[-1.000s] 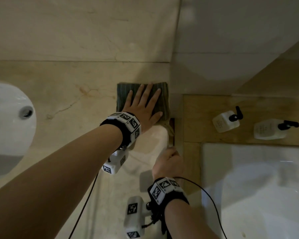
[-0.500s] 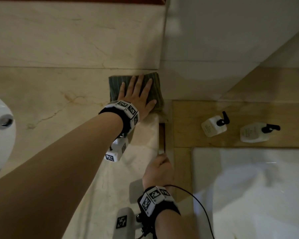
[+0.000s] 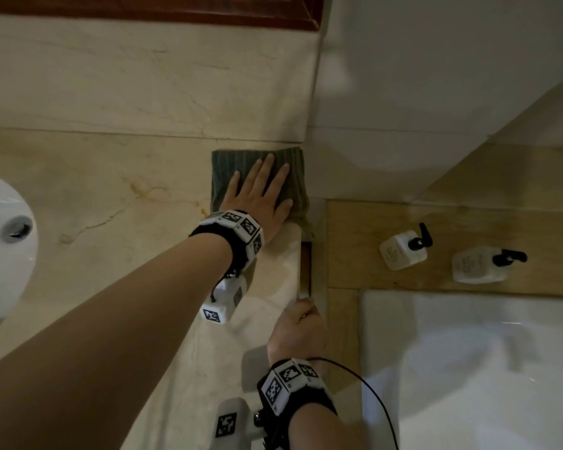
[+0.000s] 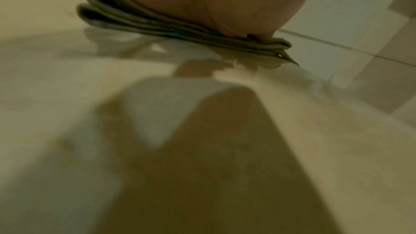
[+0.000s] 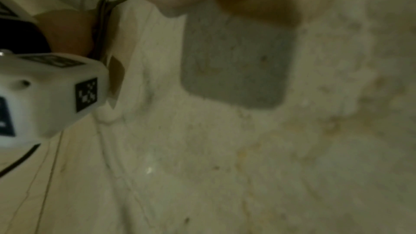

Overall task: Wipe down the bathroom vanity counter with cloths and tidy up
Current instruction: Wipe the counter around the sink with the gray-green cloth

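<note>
At about nine o'clock in the head view a white basin [image 3: 4, 241] with its metal drain [image 3: 15, 227] is seen set into the marble counter [image 3: 111, 196]. No puddles or clutter are visible on the bare stone between basin and cloth, so that stretch is judged either already wiped or simply clean; which of the two cannot be told. Near the centre, toward twelve o'clock, the folded green cloth [image 3: 257, 160] is pressed flat against the counter's far right corner, touching the backsplash [image 3: 143, 76], by the left hand [image 3: 257, 199], whose fingers are straight and spread on top of it; nothing is gripped. From the left wrist view the cloth [image 4: 157, 24] is seen as several stacked layers under the palm. At about five o'clock the right hand [image 3: 298, 329] rests at the counter's right edge, fingers curled over it; whether anything is held cannot be told. The corner pass is judged to be in hand, with the near strip of counter and the tidying still left. At three o'clock, two white pump bottles [image 3: 403, 250] [image 3: 481, 264] stand on a wooden ledge [image 3: 355, 248] above a white bathtub [image 3: 468, 368]. White wall [image 3: 436, 76] fills the upper right.
</note>
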Tool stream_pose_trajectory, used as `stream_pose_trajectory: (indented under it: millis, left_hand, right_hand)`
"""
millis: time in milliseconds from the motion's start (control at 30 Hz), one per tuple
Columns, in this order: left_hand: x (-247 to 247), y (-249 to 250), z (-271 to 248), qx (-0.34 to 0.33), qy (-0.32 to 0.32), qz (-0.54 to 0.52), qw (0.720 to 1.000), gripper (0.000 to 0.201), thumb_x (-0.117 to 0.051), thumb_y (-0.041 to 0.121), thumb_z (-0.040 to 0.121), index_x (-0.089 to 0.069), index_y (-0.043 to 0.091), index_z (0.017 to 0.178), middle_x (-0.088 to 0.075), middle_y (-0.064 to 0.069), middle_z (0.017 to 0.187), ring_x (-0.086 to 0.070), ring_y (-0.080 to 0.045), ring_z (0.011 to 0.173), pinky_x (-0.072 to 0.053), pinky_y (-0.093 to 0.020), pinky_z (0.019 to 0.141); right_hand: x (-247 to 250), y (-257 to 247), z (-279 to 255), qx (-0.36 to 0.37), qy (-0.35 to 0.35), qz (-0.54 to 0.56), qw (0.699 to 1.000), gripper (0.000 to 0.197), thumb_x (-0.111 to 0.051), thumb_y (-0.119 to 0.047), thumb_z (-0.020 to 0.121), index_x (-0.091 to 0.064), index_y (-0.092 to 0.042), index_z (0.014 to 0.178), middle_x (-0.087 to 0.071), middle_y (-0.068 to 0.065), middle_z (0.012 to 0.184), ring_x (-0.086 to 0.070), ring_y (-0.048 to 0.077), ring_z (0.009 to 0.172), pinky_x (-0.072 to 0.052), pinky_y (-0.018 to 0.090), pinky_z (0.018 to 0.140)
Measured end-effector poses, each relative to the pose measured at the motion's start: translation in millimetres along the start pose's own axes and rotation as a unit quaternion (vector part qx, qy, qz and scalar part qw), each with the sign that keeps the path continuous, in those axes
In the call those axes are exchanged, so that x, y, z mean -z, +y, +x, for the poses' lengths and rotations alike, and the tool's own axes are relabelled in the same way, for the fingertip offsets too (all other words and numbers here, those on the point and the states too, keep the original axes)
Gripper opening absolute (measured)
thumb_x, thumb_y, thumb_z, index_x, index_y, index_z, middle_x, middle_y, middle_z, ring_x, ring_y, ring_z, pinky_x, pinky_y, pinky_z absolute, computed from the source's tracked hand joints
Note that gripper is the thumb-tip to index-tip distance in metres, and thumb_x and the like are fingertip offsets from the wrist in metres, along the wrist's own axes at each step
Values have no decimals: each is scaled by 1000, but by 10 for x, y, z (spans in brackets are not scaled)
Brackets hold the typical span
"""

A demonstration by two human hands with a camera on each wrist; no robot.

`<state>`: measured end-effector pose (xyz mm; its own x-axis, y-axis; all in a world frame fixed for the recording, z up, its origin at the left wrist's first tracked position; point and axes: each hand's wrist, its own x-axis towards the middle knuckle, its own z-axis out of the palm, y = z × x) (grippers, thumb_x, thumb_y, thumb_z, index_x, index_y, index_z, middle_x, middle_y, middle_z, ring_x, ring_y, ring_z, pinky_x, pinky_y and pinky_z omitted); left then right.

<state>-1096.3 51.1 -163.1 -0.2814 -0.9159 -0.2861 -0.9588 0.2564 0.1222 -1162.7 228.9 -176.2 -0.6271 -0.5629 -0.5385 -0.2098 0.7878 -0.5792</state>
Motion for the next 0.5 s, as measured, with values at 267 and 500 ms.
stream_pose_trajectory:
  millis: [267, 500]
  left_hand:
    - [130, -622, 39, 31, -23, -3, 999, 62, -13, 55, 98, 15, 36, 150, 23, 10, 158, 15, -12, 147, 2, -44, 119]
    - [184, -808, 2, 52, -20, -17, 998, 61, -14, 54, 99, 14, 36, 150, 22, 8, 158, 15, -13, 147, 2, -46, 119]
  right_hand:
    - [-29, 30, 20, -10, 5, -3, 1000, 60, -18, -41, 99, -64, -10, 76, -66, 11, 69, -62, 30, 66, -52, 35, 64]
    - [15, 46, 30, -5, -3, -9, 1000, 63, -19, -41, 100, -68, -5, 87, -69, 16, 84, -60, 28, 71, -40, 28, 59]
